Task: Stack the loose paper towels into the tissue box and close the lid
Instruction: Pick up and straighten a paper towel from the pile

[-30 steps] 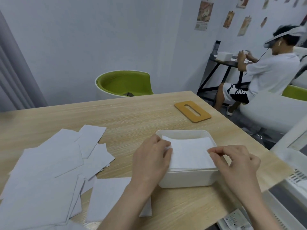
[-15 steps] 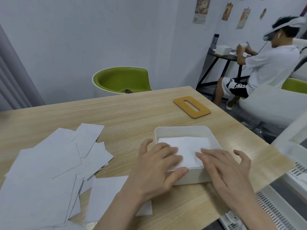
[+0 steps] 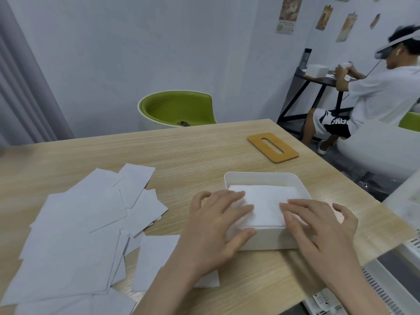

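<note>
Where a second ago both hands were pinching the corners of a paper towel to lower it into the box, they now lie flat on top of it, so that sheet counts as placed and is being pressed level. The left hand [image 3: 218, 219] rests with straight, spread fingers over the left part of the stacked paper towels [image 3: 266, 206], its thumb down the near wall of the box; its grip is apart and clamps nothing. The right hand [image 3: 318, 226] does the same on the right part, fingers straight and flat, grip also apart. The white tissue box [image 3: 261, 177] sits open on the wooden tabletop [image 3: 181, 151], toward its right edge, just in front of the person. Its long axis runs left to right across the view, opening facing up, and the towels inside lie along the same line. Many loose paper towels [image 3: 75, 235] remain scattered on the tabletop to the left, so most of the stacking seems still ahead. The orange slotted lid [image 3: 272, 147] lies flat beyond the box, apart from it, its slot angled toward the far left.
</note>
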A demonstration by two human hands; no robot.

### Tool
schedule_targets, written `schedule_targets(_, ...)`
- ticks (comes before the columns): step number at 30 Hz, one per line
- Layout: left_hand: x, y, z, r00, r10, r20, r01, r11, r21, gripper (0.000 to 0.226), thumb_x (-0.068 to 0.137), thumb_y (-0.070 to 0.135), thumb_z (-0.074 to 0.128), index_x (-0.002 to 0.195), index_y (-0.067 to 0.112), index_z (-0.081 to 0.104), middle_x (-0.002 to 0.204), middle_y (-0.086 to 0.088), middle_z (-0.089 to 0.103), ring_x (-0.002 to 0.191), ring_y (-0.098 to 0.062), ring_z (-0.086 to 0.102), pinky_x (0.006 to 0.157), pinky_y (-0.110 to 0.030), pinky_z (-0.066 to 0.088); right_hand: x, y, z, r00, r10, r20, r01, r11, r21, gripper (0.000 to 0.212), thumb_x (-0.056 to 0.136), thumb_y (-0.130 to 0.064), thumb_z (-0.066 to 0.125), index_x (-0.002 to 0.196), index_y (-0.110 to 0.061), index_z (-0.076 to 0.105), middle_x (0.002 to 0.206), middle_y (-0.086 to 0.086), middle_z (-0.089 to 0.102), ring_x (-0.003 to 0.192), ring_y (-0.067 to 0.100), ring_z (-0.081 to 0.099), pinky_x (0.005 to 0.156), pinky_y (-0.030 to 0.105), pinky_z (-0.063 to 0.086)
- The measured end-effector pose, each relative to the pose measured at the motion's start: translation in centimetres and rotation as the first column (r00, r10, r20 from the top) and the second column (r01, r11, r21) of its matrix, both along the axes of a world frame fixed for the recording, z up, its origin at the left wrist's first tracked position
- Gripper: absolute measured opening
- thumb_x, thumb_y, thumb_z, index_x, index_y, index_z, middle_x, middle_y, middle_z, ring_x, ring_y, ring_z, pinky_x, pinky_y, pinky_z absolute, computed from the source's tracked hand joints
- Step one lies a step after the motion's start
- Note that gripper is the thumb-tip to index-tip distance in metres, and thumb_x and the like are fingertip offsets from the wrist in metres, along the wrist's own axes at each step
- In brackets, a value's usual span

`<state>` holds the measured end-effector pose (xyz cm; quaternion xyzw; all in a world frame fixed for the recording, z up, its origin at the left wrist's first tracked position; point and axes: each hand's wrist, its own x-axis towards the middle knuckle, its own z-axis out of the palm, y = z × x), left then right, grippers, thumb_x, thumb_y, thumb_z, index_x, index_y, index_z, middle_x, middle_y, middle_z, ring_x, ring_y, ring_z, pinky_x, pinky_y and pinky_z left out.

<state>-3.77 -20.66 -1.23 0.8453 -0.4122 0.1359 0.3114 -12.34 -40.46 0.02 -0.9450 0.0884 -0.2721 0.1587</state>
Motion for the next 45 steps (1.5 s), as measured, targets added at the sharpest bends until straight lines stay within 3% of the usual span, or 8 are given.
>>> schedule_targets(8, -1.1, 9.3, -1.0, 0.966, 0.248, -0.078, -0.258, 0.951, -0.172, 0.033, 0.087, 0.042, 0.051, 0.107, 0.029, 0.073, 0.121, 0.013, 0.064, 0.112, 0.002, 0.051, 0.097, -0.03, 0.03, -0.1, 6.4, 1.2, 0.957, 0.25, 0.145, -0.261, 0.963, 0.064, 0.026, 0.087, -0.039, 0.049, 0.102, -0.032, 0.069, 0.112, -0.017, 0.06, 0.114, 0.0, 0.048, 0.099, 0.021, 0.019)
schedule_targets(19, -1.8, 16.9, -4.1, 0.886, 0.439, -0.149, -0.456, 0.884, -0.107, 0.038, 0.085, 0.047, 0.045, 0.105, 0.031, 0.074, 0.116, 0.018, 0.065, 0.112, 0.002, 0.05, 0.097, -0.031, 0.03, 3.1, 14.0, -2.0, 0.868, 0.497, -0.024, -0.493, 0.865, 0.089, 0.023, 0.087, -0.033, 0.054, 0.101, -0.027, 0.071, 0.103, -0.013, 0.061, 0.106, 0.003, 0.046, 0.09, 0.023, 0.026)
schedule_targets(22, -1.6, 17.3, -5.1, 0.879, 0.449, -0.161, -0.467, 0.879, -0.1, 0.039, 0.084, 0.046, 0.045, 0.104, 0.028, 0.075, 0.115, 0.015, 0.066, 0.111, 0.002, 0.05, 0.098, -0.032, 0.029, 4.8, 14.5, -3.3, 0.855, 0.491, -0.164, -0.478, 0.871, 0.113, 0.021, 0.089, -0.033, 0.057, 0.108, -0.03, 0.066, 0.103, -0.018, 0.053, 0.107, 0.004, 0.042, 0.089, 0.016, 0.022)
schedule_targets(28, -1.3, 17.3, -6.5, 0.868, 0.461, -0.186, -0.486, 0.864, -0.127, 0.025, 0.082, 0.032, 0.06, 0.102, 0.028, 0.075, 0.113, 0.016, 0.066, 0.112, 0.004, 0.048, 0.095, -0.031, 0.029, 8.0, 14.2, -4.5, 0.789, 0.392, -0.474, -0.393, 0.914, 0.102, 0.045, 0.084, -0.047, 0.061, 0.124, -0.034, 0.046, 0.113, -0.018, 0.043, 0.116, 0.007, 0.034, 0.093, 0.026, 0.026)
schedule_targets(35, -1.3, 17.6, -6.8, 0.861, 0.454, -0.229, -0.491, 0.859, -0.145, 0.025, 0.082, 0.029, 0.06, 0.103, 0.028, 0.075, 0.113, 0.02, 0.065, 0.113, 0.007, 0.048, 0.101, -0.035, 0.028, 8.7, 14.6, -2.7, 0.695, 0.423, -0.581, -0.356, 0.905, 0.233, 0.027, 0.074, -0.036, 0.071, 0.074, -0.031, 0.045, 0.075, -0.014, 0.049, 0.077, 0.002, 0.042, 0.069, 0.026, 0.029)
schedule_targets(40, -1.4, 17.6, -6.5, 0.852, 0.454, -0.259, -0.503, 0.847, -0.171, 0.026, 0.084, 0.032, 0.058, 0.105, 0.028, 0.073, 0.113, 0.028, 0.059, 0.114, 0.011, 0.045, 0.104, -0.029, 0.024, 7.9, 14.3, -2.5, 0.73, 0.436, -0.526, -0.274, 0.892, 0.359, 0.023, 0.085, -0.021, 0.062, 0.067, -0.02, 0.049, 0.063, -0.009, 0.05, 0.061, 0.005, 0.044, 0.06, 0.027, 0.032)
schedule_targets(43, -1.6, 17.5, -6.2, 0.847, 0.45, -0.283, -0.509, 0.841, -0.184, 0.037, 0.085, 0.047, 0.048, 0.107, 0.029, 0.071, 0.111, 0.035, 0.053, 0.115, 0.009, 0.046, 0.105, -0.024, 0.023, 7.2, 14.0, -2.7, 0.795, 0.456, -0.401, -0.14, 0.78, 0.61, 0.019, 0.089, -0.012, 0.061, 0.071, -0.015, 0.059, 0.064, -0.009, 0.056, 0.064, 0.009, 0.05, 0.062, 0.029, 0.035)
schedule_targets(45, -1.7, 17.3, -5.6, 0.831, 0.451, -0.325, -0.524, 0.831, -0.187, 0.037, 0.087, 0.048, 0.051, 0.112, 0.029, 0.07, 0.113, 0.032, 0.056, 0.117, 0.003, 0.051, 0.108, -0.03, 0.028, 6.6, 14.6, -2.7, 0.835, 0.464, -0.296, -0.044, 0.592, 0.805, 0.01, 0.091, -0.009, 0.06, 0.081, -0.007, 0.063, 0.071, 0.004, 0.068, 0.065, 0.018, 0.059, 0.063, 0.03, 0.039)
